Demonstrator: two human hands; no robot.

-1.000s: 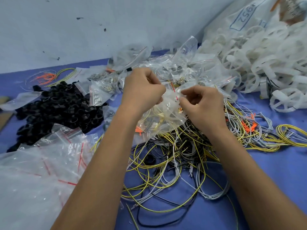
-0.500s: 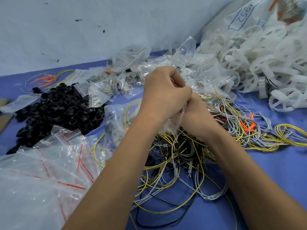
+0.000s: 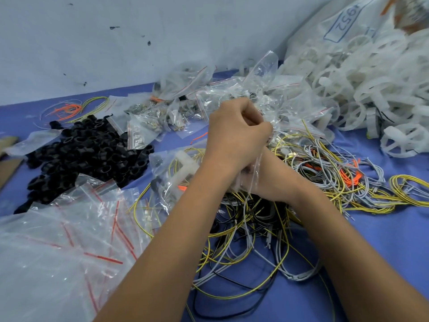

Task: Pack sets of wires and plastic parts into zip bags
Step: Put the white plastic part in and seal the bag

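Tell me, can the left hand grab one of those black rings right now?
Probably not yet: the left hand grips a clear zip bag. The black rings lie uncovered to its left, nothing between.

Right hand and bag mostly hiding behind the left

The left hand [image 3: 234, 138] is crossing over the right hand [image 3: 267, 182], covering its fingers, so its grip on the bag [image 3: 176, 173] is not showing clearly. The left fingertips are curling out of sight. The sack [image 3: 348, 26] is running off the top and right edges. The empty bags [image 3: 58, 252] are running off the left and bottom edges. Contents of the small filled bags [image 3: 148, 119] are too small to tell.
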